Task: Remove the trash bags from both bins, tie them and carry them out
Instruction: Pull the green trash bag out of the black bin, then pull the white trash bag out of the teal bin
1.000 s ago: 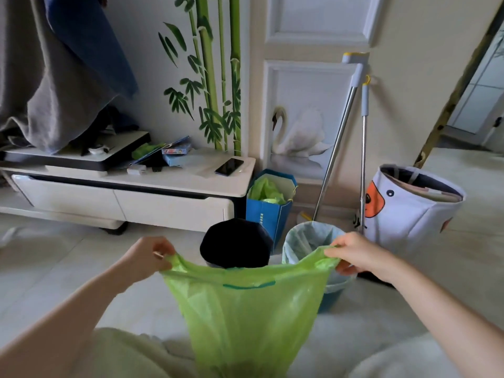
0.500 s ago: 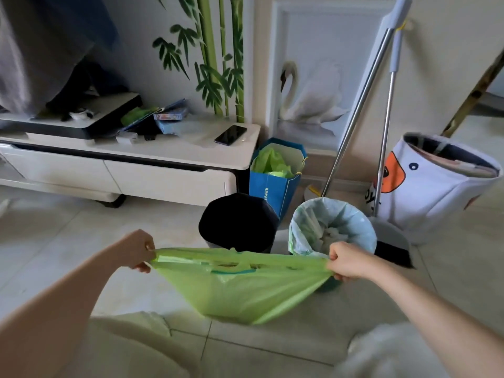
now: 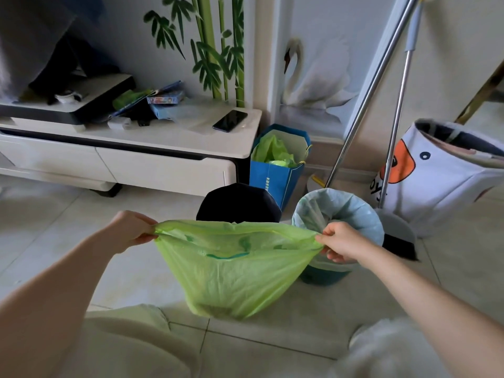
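Head view: left hand (image 3: 131, 230) pinches the left end of the green bag (image 3: 234, 271) at its rim, fingers curled tight on the plastic. Right hand (image 3: 341, 241) grips the rim's right end the same way. Rim is pulled taut btwn the two hands, nearly level; the body of the bag sags below in a pouch w/ something dark at the bottom. Can't tell if the bag's bottom touches the tiled floor (image 3: 136, 271) or hangs just above it.

Behind the bag: black bin (image 3: 238, 203), its lower part hidden by the green plastic. Just right of it, a round bin w/ pale blue liner (image 3: 351, 211) folded over the rim, crumpled stuff inside; right hand overlaps its near edge. A dustpan (image 3: 398, 233) sits touching that bin's right side, two metal poles (image 3: 381, 77) leaning up against the wall.

Blue paper bag (image 3: 275, 178) w/ green plastic inside stands btwn the black bin and the low white bench (image 3: 163, 148). On the bench: a phone (image 3: 230, 120) near the right end, boxes and clutter further left. White fabric basket (image 3: 441, 175) w/ orange beak print at far right. Bamboo and swan art on the wall. Person's knees in pale cloth at bottom of frame.
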`<control>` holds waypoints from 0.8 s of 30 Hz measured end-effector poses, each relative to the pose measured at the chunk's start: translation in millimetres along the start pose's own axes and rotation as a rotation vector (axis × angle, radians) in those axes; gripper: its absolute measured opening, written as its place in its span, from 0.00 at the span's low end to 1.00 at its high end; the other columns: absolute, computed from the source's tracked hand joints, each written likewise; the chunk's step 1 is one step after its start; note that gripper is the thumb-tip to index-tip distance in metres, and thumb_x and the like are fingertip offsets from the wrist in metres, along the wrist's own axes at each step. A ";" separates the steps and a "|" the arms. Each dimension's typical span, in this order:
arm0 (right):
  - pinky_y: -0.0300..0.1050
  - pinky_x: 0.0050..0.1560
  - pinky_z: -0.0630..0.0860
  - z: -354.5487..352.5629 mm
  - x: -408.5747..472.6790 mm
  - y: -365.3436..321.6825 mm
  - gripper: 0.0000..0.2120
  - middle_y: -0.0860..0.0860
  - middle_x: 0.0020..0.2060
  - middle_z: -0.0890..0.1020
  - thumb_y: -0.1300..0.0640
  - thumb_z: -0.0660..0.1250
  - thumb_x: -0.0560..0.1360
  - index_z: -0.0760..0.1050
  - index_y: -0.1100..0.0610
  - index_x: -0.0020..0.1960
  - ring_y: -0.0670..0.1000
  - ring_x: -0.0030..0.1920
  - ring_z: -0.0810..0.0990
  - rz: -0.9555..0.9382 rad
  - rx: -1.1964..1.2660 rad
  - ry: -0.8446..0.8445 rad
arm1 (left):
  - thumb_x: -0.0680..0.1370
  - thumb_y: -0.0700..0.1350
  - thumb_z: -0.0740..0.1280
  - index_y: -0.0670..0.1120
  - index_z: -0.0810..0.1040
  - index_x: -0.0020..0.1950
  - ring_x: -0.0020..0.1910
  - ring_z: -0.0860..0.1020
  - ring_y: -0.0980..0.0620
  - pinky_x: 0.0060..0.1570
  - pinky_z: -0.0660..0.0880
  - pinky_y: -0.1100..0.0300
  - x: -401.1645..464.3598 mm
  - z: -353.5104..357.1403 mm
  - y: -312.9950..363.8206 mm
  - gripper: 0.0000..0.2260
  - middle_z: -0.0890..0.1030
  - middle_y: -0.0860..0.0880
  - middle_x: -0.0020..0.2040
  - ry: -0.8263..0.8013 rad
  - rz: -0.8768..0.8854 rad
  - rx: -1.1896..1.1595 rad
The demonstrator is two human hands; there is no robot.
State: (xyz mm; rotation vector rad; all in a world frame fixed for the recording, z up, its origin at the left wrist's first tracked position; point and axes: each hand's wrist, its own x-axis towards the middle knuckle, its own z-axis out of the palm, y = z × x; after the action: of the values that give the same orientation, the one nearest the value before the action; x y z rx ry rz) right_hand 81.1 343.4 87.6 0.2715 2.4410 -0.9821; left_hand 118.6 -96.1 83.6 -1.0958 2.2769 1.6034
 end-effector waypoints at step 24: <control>0.48 0.49 0.82 -13.4 0.1 3.8 0.06 0.53 0.45 0.84 0.57 0.64 0.77 0.78 0.57 0.52 0.51 0.47 0.83 -0.066 0.201 0.010 | 0.72 0.34 0.65 0.38 0.79 0.42 0.34 0.75 0.44 0.36 0.78 0.56 5.1 25.5 18.9 0.04 0.77 0.41 0.38 0.200 0.072 0.197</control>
State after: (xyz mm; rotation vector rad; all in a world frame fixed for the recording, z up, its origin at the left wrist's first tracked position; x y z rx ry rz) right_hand 77.5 355.5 93.6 0.2650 2.3748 -1.2609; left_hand 95.9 -73.4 84.7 -1.1828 2.5633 1.3087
